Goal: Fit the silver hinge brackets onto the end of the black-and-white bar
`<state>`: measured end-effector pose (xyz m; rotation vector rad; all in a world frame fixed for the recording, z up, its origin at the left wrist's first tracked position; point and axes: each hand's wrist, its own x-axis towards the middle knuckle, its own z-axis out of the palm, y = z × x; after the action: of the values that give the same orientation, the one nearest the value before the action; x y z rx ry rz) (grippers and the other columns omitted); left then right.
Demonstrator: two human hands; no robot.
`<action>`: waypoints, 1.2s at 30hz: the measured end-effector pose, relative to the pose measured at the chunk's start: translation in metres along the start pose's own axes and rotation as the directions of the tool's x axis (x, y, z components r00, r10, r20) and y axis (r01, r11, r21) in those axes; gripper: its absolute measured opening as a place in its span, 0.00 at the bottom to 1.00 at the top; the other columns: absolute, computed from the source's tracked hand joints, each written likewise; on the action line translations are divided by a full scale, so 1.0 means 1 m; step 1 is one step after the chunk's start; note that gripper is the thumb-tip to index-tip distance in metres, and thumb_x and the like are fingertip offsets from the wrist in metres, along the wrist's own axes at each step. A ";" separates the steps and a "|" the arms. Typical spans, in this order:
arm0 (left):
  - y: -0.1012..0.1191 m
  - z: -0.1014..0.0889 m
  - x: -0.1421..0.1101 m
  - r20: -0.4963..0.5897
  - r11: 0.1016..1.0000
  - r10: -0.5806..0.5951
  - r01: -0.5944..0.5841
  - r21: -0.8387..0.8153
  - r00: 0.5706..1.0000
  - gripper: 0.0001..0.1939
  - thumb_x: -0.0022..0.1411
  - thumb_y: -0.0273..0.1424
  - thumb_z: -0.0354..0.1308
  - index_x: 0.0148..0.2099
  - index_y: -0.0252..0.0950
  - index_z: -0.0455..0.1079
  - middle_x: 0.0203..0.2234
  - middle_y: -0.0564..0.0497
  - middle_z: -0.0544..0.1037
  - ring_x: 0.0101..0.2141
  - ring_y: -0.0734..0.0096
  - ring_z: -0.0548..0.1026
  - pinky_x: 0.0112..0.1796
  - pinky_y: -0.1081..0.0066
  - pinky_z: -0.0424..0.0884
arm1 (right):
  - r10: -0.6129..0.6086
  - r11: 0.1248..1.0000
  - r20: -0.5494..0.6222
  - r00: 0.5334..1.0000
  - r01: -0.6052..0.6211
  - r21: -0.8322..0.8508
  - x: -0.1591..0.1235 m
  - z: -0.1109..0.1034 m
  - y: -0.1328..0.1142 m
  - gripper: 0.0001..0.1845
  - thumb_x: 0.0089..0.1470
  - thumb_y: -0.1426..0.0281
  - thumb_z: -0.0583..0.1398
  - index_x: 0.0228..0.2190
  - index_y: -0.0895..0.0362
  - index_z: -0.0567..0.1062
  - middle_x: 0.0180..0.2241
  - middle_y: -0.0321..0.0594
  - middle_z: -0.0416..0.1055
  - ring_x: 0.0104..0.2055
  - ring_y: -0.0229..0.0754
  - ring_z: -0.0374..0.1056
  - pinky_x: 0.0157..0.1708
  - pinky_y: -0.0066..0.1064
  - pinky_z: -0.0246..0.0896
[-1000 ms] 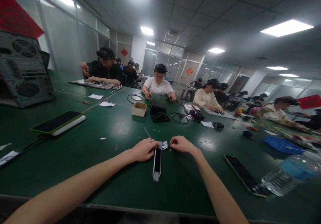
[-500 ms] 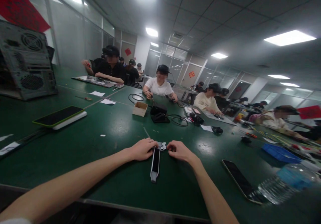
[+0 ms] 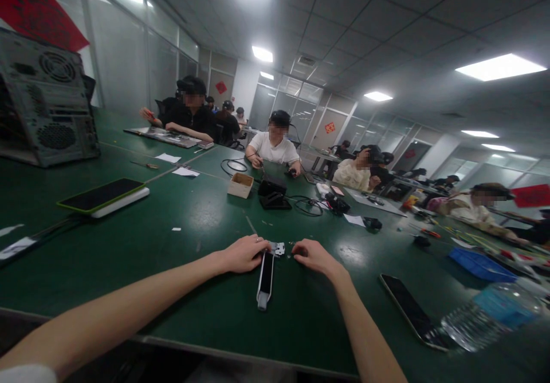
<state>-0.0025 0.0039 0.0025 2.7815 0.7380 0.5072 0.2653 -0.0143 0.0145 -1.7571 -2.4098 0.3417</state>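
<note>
On the green table (image 3: 206, 326), a long narrow device (image 3: 266, 277) with a black face, white edges and a grey end lies pointing toward me. My left hand (image 3: 244, 254) grips its far end from the left, fingers curled against it. A silvery metal piece with cutouts (image 3: 279, 249) sticks out to the right at that far end. Just right of this piece is my right hand (image 3: 315, 255), its thumb and fingers curled together low over the table; what they hold, if anything, is hidden. Tiny bits (image 3: 292, 243) lie by its fingertips.
A phone (image 3: 410, 308) and a plastic bottle (image 3: 487, 314) lie to the right, near a blue tray (image 3: 481, 263). Ahead stands a small box (image 3: 240, 185). A green-edged phone (image 3: 101, 194) and computer case (image 3: 49, 99) are at left. Several people work around the tables.
My right hand has shifted slightly right, away from the metal piece, and tiny bits now show beside its fingertips. My left hand and the device stay in place.
</note>
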 end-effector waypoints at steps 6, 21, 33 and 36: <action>0.003 -0.003 0.000 -0.003 1.000 -0.012 0.012 0.002 1.000 0.14 0.59 0.24 0.52 0.48 0.38 0.65 0.41 0.47 0.73 0.41 0.63 0.71 0.41 0.67 0.67 | 0.046 0.998 -0.002 0.999 -0.046 -0.035 0.003 0.002 -0.001 0.09 0.52 0.73 0.57 0.34 0.57 0.77 0.36 0.41 0.72 0.39 0.41 0.67 0.40 0.28 0.59; 0.007 -0.007 0.000 -0.010 1.000 -0.012 0.012 -0.004 1.000 0.14 0.59 0.23 0.51 0.47 0.38 0.65 0.41 0.48 0.74 0.41 0.63 0.71 0.42 0.66 0.67 | 0.099 0.985 -0.078 0.992 -0.109 -0.137 0.007 0.009 0.010 0.08 0.57 0.71 0.55 0.35 0.58 0.74 0.38 0.44 0.71 0.42 0.43 0.66 0.43 0.31 0.57; 0.005 -0.005 0.000 -0.002 1.000 -0.008 0.008 0.009 1.000 0.14 0.59 0.23 0.52 0.47 0.37 0.65 0.41 0.47 0.73 0.41 0.63 0.71 0.41 0.66 0.67 | 0.181 0.974 -0.084 0.980 -0.190 -0.123 0.004 0.008 0.008 0.09 0.56 0.66 0.56 0.36 0.58 0.73 0.37 0.44 0.71 0.39 0.42 0.67 0.38 0.29 0.56; 0.006 -0.007 -0.001 0.008 1.000 -0.022 0.022 0.002 1.000 0.14 0.59 0.23 0.52 0.48 0.37 0.65 0.41 0.47 0.73 0.41 0.63 0.71 0.41 0.67 0.68 | 0.211 0.967 -0.078 0.974 -0.220 -0.129 0.004 0.007 0.011 0.08 0.56 0.67 0.56 0.34 0.58 0.73 0.36 0.44 0.71 0.38 0.42 0.67 0.36 0.29 0.56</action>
<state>-0.0030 -0.0008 0.0107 2.7719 0.7665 0.4909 0.2725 -0.0079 0.0046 -2.0633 -2.2510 0.1420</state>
